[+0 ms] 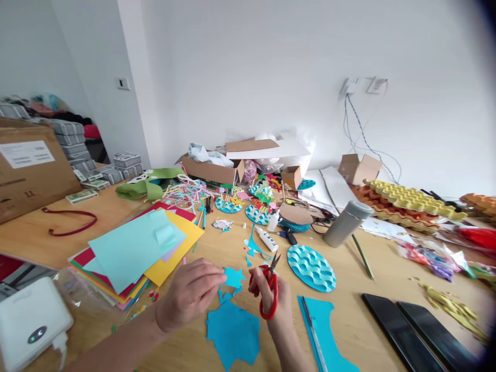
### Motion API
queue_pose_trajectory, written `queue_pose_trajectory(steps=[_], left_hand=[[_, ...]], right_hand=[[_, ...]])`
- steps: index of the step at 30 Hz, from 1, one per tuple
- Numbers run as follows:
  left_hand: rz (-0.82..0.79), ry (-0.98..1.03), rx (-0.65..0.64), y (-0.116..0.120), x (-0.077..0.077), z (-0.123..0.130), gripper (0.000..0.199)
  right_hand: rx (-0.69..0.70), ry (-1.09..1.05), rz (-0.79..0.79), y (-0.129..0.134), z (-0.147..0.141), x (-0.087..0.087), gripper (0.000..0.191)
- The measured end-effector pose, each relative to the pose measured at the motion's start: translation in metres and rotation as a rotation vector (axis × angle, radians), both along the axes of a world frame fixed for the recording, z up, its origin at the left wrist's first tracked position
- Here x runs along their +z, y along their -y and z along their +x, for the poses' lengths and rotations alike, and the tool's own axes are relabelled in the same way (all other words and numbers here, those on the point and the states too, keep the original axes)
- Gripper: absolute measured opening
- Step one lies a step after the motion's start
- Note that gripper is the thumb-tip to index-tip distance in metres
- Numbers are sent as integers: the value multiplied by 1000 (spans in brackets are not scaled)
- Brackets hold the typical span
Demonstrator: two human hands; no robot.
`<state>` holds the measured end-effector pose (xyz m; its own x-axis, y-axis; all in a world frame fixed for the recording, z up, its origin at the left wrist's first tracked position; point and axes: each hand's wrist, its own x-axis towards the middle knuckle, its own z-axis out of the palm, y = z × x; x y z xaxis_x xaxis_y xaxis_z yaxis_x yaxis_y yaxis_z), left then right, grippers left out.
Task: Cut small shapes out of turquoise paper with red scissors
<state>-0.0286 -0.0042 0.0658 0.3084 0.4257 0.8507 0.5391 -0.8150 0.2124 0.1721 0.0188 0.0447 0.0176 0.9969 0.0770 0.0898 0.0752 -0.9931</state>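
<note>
In my right hand (277, 299) is a pair of red-handled scissors (270, 289), its short blades pointing up and slightly parted. My left hand (196, 289) is closed in a pinch at the left edge of a small jagged blue paper piece (234, 278). Just below that piece are narrow blue scraps (228, 295) and a larger star-like blue paper (233, 333) lying on the table. To the right of my right hand lies a blue oval with pale wavy strips (311, 267). A blue paper with a curved cut edge (327, 336) has a pen (314, 336) on it.
Coloured paper sheets (127, 248) are stacked at left, near a white power bank (33, 323). A glue bottle (267, 239), grey flask (347, 223) and two black phones (401, 330) stand or lie around. Boxes (211, 168) and egg trays (411, 199) are at the back.
</note>
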Motion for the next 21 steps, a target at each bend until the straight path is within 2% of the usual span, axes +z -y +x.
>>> queue_pose_trajectory(steps=[2,5,7,8,10,11,13,16,21], left_hand=[[35,-61,7,1,-4,-5,36],[-37,-37,-33,-9,-11,-7,35],[-250,88,45,-25,-15,-5,22],[-434,175,116,-35,-17,-4,15],[-948,413,315,-60,-21,-1,9],[-1070,432,354,-72,-24,0,6],[-1220,448,401,-96,-31,1,11],[-1425,438,435,-119,-43,4,34],[-1560,409,507,-133,-51,6,35]], right_hand=[[-7,2,-4,0,0,0,45],[-9,20,12,-1,0,-3,46],[-7,34,18,-1,0,-5,46],[-1,43,25,-2,1,-6,47],[-4,59,32,-2,2,-7,48],[-6,63,31,-3,2,-7,48],[-9,67,18,-3,2,-6,48],[-18,64,-3,-3,2,-5,49],[-28,55,-21,-1,1,-3,50]])
